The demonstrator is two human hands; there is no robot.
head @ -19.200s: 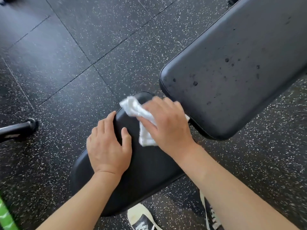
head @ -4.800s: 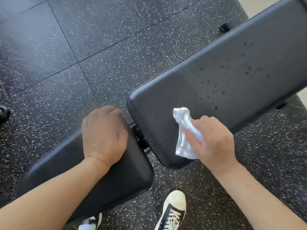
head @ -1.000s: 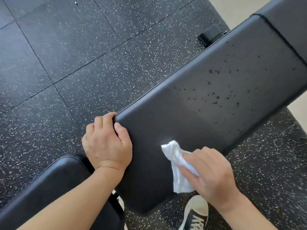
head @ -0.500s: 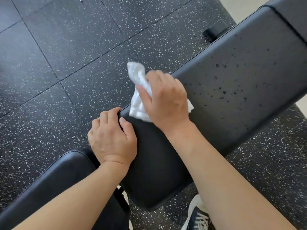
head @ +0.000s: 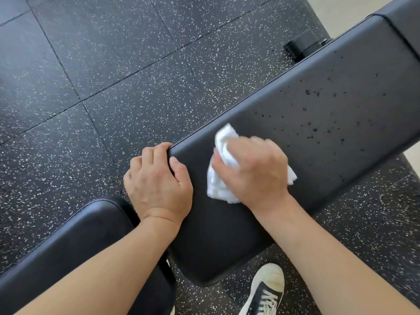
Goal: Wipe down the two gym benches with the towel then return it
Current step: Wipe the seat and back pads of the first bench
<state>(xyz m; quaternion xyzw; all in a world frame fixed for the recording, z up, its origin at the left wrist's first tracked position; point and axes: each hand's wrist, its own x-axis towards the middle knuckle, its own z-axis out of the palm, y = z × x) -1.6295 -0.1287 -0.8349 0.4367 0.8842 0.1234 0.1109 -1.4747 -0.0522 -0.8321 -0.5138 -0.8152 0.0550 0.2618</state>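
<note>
A long black back pad (head: 318, 114) of a gym bench runs from the centre to the upper right, speckled with dark droplets towards its far end. My right hand (head: 254, 171) grips a crumpled white towel (head: 220, 178) and presses it on the pad's near part. My left hand (head: 156, 180) holds the pad's left edge, fingers curled over the rim and thumb on top. The bench's black seat pad (head: 75, 242) lies at the lower left under my left forearm.
Black rubber floor tiles (head: 113, 76) with white flecks surround the bench. A black bench foot or wheel (head: 300, 46) sticks out behind the back pad at the upper right. My black-and-white sneaker (head: 263, 289) stands on the floor below the pad.
My right hand swept the towel from the pad's far left edge back towards the middle and nearer to me. My left hand kept its hold on the pad's edge.
</note>
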